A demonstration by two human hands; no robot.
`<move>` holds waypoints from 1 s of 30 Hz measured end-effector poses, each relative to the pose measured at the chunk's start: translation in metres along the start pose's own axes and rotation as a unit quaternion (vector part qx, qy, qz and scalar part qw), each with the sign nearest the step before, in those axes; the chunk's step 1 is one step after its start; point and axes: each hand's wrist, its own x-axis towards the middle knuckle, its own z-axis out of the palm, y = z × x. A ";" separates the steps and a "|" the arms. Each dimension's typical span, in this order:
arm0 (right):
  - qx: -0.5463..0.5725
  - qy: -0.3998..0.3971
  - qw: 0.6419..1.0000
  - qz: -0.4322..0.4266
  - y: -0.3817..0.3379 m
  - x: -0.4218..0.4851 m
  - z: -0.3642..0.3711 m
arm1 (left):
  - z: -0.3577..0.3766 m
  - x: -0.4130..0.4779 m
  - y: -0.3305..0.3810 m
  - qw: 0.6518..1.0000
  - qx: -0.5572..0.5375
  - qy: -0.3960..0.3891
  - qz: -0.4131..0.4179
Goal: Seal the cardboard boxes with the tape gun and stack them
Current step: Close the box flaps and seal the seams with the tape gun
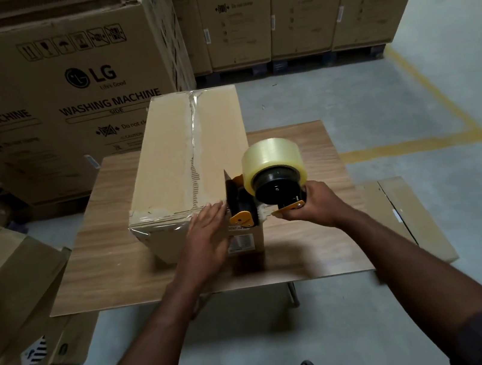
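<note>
A long plain cardboard box [176,161] lies on a small wooden table [308,253], its closed top flaps showing clear tape along the centre seam and across the near left edge. My right hand [318,201] grips the handle of a black and orange tape gun [246,206] carrying a big roll of clear tape [270,155]. The gun's head sits at the box's near right top edge. My left hand [207,235] lies flat with straight fingers against the box's near end, right beside the gun's head.
Large washing machine cartons [75,82] stand behind and left of the table, more [300,5] on pallets at the back. Opened and flattened cardboard [21,296] lies at the left, and another flat piece [408,212] at the right. Yellow floor lines [435,139] run on the right.
</note>
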 end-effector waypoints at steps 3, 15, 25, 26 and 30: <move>-0.008 0.016 1.000 0.016 0.020 -0.012 -0.022 | 0.001 0.000 -0.002 1.000 0.009 -0.006 0.010; -0.015 0.006 1.000 0.008 0.033 -0.022 -0.032 | 0.039 0.017 0.060 1.000 0.006 -0.022 0.017; -0.018 0.010 1.000 0.019 0.041 -0.025 -0.038 | 0.043 0.016 0.052 0.999 0.018 0.016 0.046; -0.023 0.012 0.999 0.025 0.045 -0.027 -0.040 | 0.044 0.016 0.053 0.998 0.019 0.020 0.048; -0.045 -0.001 0.999 0.028 0.059 -0.036 -0.048 | 0.048 0.016 0.050 0.998 0.011 0.027 0.052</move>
